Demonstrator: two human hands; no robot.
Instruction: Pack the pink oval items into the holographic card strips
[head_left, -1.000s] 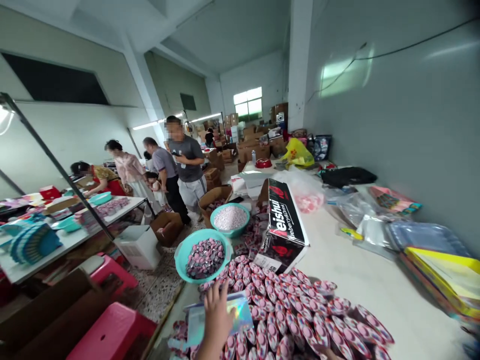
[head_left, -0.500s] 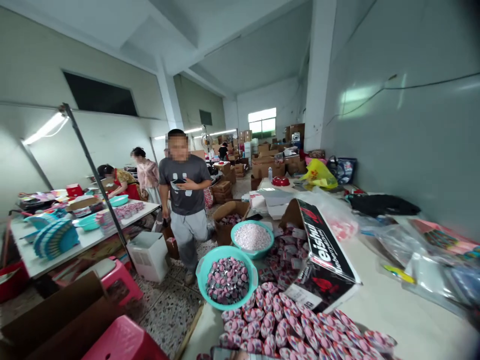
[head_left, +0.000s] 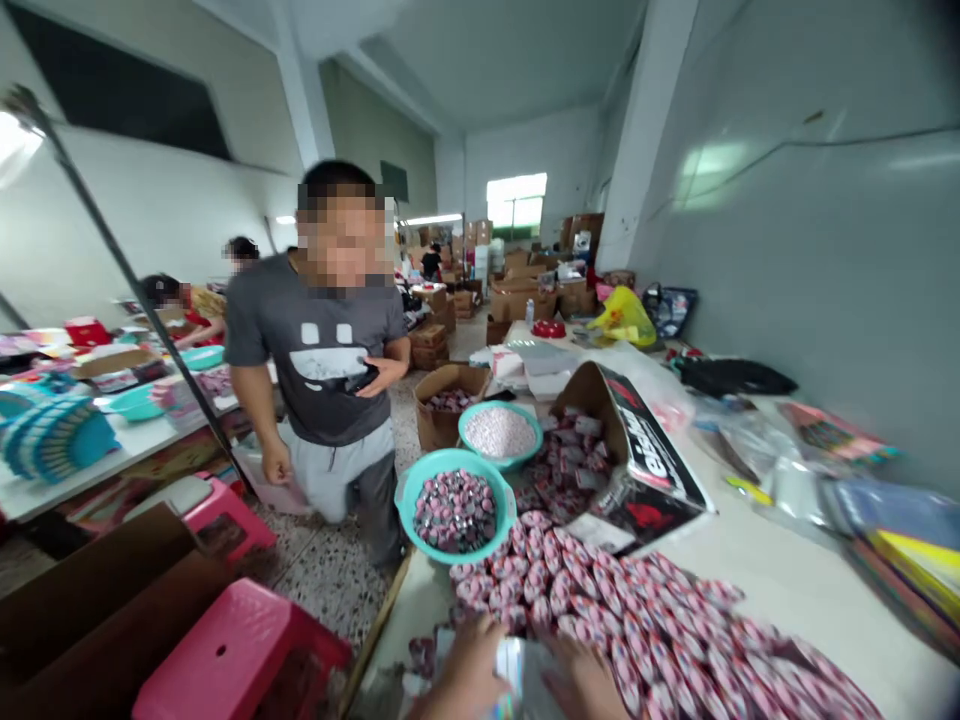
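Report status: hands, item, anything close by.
Left hand and right hand both on a shiny packet at the table edge, grip blurred. Pink packs fanned out beside them. Person in grey shirt stands close.

2 basins point(head_left: 455, 505) are set at the table's point(head_left: 787, 590) left edge, a carton point(head_left: 637, 450) to their right, packets point(head_left: 637, 620) spread before them, stools point(head_left: 225, 670) placed left.

Bare counter point(head_left: 757, 585) open to the right of the packet spread point(head_left: 637, 620), hemmed ahead by teal basin point(head_left: 409, 500) and tipped black carton point(head_left: 649, 450), with a person point(head_left: 322, 380) blocking the aisle to the left.
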